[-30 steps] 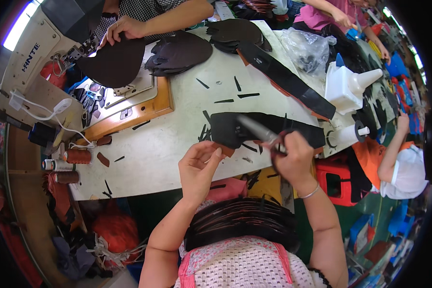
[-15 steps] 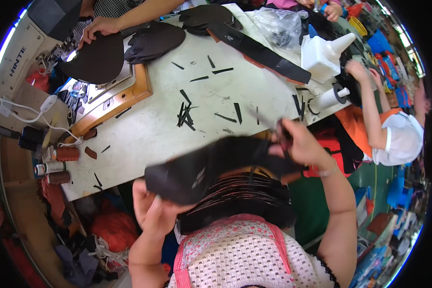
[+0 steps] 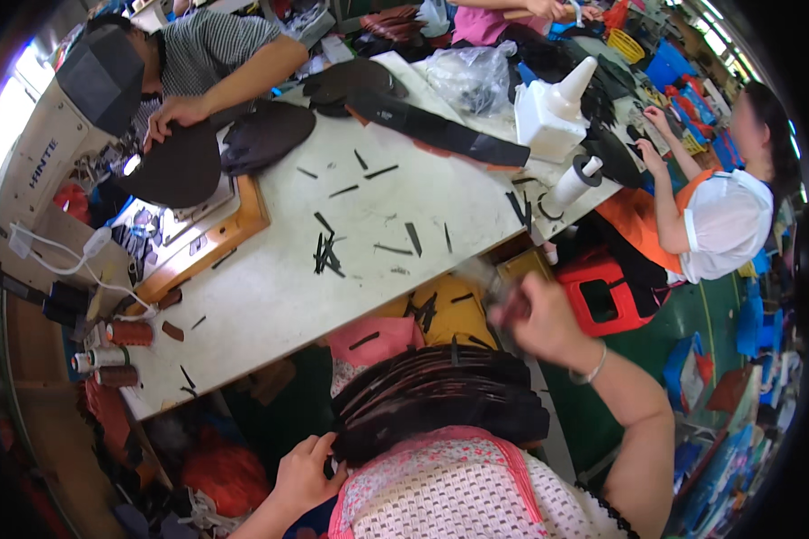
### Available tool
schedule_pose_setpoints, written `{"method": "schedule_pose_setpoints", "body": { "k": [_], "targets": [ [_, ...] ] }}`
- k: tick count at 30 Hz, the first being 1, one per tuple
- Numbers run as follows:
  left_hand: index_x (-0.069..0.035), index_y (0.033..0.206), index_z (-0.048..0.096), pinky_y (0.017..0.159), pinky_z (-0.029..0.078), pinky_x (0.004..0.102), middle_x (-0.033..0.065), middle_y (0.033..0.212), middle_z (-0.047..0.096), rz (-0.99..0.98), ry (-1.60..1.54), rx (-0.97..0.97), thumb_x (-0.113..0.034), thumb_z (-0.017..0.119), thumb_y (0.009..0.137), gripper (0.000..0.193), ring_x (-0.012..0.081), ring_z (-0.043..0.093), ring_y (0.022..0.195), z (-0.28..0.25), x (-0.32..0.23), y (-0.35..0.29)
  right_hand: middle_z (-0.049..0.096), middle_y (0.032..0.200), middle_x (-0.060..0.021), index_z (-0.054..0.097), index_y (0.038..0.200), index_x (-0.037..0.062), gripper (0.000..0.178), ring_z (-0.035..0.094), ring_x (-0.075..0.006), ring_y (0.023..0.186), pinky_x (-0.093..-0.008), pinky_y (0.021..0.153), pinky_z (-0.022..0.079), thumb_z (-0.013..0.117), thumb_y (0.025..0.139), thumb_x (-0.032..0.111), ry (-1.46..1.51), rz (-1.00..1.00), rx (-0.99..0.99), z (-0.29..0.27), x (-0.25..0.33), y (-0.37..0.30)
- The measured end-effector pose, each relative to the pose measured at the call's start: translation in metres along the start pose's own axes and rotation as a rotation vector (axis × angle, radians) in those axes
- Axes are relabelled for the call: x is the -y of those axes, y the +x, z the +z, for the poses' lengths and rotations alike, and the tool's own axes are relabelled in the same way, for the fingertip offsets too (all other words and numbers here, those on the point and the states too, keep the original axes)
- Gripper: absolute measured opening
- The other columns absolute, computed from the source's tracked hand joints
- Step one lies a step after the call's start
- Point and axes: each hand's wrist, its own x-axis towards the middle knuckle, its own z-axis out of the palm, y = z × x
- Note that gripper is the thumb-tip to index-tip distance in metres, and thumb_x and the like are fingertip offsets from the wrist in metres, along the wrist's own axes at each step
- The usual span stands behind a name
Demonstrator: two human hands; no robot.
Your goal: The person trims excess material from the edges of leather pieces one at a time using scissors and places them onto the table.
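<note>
A stack of curved black leather-like pieces [image 3: 440, 395] lies across my lap. My left hand [image 3: 310, 472] is at the stack's left end, its bent fingers closed on the edge of a black piece there. Raised to the right of the stack, my right hand [image 3: 548, 323] is wrapped round the handles of dark-handled scissors [image 3: 510, 305]. The scissors' blades are smeared by motion and point up and left, toward the table edge. Thin black offcuts lie on the yellow cloth [image 3: 454, 310] and the pink cloth [image 3: 373, 340] just beyond the stack.
The white table [image 3: 270, 305] holds scattered black strips, a long black piece [image 3: 436, 128], a white bottle [image 3: 551, 117] and a thread spool [image 3: 571, 187]. At left, a co-worker's hand [image 3: 175, 117] rests on a dark piece by a sewing machine [image 3: 49, 148]. A red stool [image 3: 602, 301] stands right.
The black piece held between both hands is now down at the stack. My left hand has lowered to the stack's left end. My right hand still grips the scissors, and the view has shifted.
</note>
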Motion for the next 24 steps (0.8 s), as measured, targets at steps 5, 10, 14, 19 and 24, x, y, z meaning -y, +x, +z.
{"method": "schedule_pose_setpoints", "body": {
  "k": [5,10,14,19,24],
  "targets": [
    [-0.005,0.105,0.059,0.063,0.052,0.0316,0.0099,0.084,0.058,0.078,-0.039,-0.098,-0.019,0.072,0.076,0.035,0.0224,0.062,0.072,-0.041,-0.021,0.045,0.061,0.062,-0.0148,0.051,0.079,-0.0019,0.032,0.063,-0.0335,0.058,-0.0413,0.054,0.048,0.067,0.081,0.025,-0.121,0.056,-0.671,-0.038,-0.072,0.138],
    [-0.002,0.108,0.059,0.067,0.051,0.0283,0.012,0.09,0.063,0.227,-0.379,0.019,-0.019,0.066,0.085,0.029,0.0168,0.063,0.077,-0.034,-0.054,0.116,0.06,0.068,-0.016,0.052,0.083,-0.0027,0.027,0.062,-0.0265,0.057,-0.0385,0.053,0.047,0.067,0.079,0.019,0.221,0.329,-0.586,-0.012,-0.099,0.192],
    [0.0,0.113,0.055,0.074,0.049,0.0272,0.0058,0.092,0.062,0.075,-0.999,0.21,-0.022,0.055,0.094,0.03,0.0129,0.059,0.083,0.016,-0.063,0.188,0.052,0.063,-0.0037,0.05,0.084,0.0017,0.023,0.051,-0.0123,0.056,-0.0293,0.049,0.041,0.07,0.076,0.011,0.586,0.182,-0.414,0.047,-0.065,0.157],
    [0.003,0.118,0.049,0.078,0.049,0.0226,0.0047,0.094,0.062,-0.134,-1.537,0.123,-0.02,0.052,0.096,0.031,0.0101,0.059,0.081,0.027,-0.095,0.263,0.042,0.061,0.0048,0.048,0.082,0.0056,0.022,0.038,-0.0027,0.054,-0.0218,0.048,0.031,0.07,0.081,0.011,0.574,0.114,-0.399,0.064,0.007,0.097],
    [0.002,0.113,0.053,0.082,0.05,0.0249,0.0082,0.098,0.063,-0.153,-1.56,0.16,-0.009,0.055,0.093,0.022,0.0149,0.062,0.087,0.058,-0.087,0.271,0.043,0.059,0.0023,0.049,0.081,0.0039,0.027,0.04,-0.0053,0.053,-0.0238,0.047,0.033,0.074,0.078,0.014,0.517,0.189,-0.233,0.056,-0.014,0.071]
  ]
}}
